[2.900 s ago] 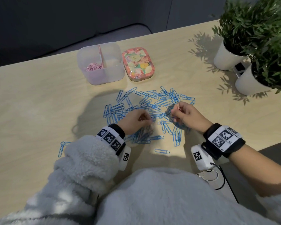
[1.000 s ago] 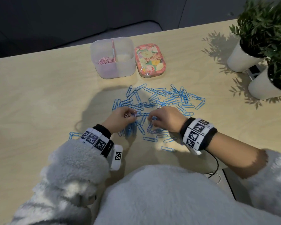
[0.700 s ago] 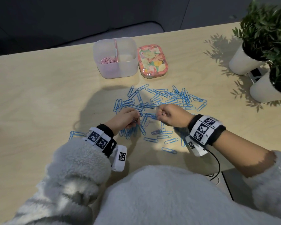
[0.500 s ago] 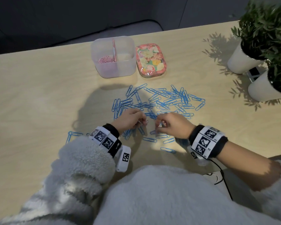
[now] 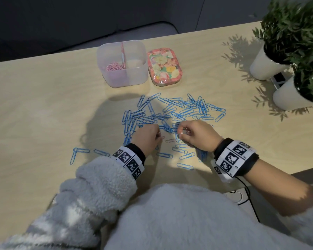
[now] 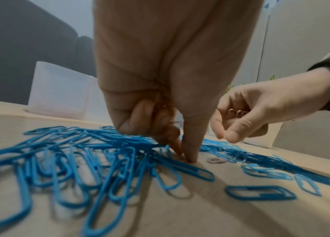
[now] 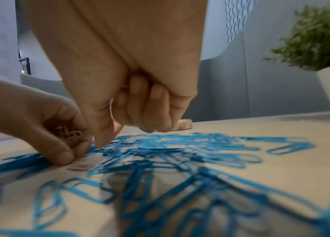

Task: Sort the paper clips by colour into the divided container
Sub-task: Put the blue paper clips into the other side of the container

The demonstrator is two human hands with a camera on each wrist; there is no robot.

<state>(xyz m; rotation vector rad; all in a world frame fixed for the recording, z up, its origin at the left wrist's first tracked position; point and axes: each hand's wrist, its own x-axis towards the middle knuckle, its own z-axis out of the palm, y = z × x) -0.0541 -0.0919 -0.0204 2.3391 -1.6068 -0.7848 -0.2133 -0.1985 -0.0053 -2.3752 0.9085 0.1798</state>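
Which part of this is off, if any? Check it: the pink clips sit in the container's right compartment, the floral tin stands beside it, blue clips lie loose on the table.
The compartment is wrong: the head view shows the pink clips in the left compartment of the container. The floral tin does stand beside it, and blue clips lie loose on the table.

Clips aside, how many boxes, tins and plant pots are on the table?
Translucent plastic divided container: 1
Floral oval tin: 1
White round plant pots: 2
Total: 4
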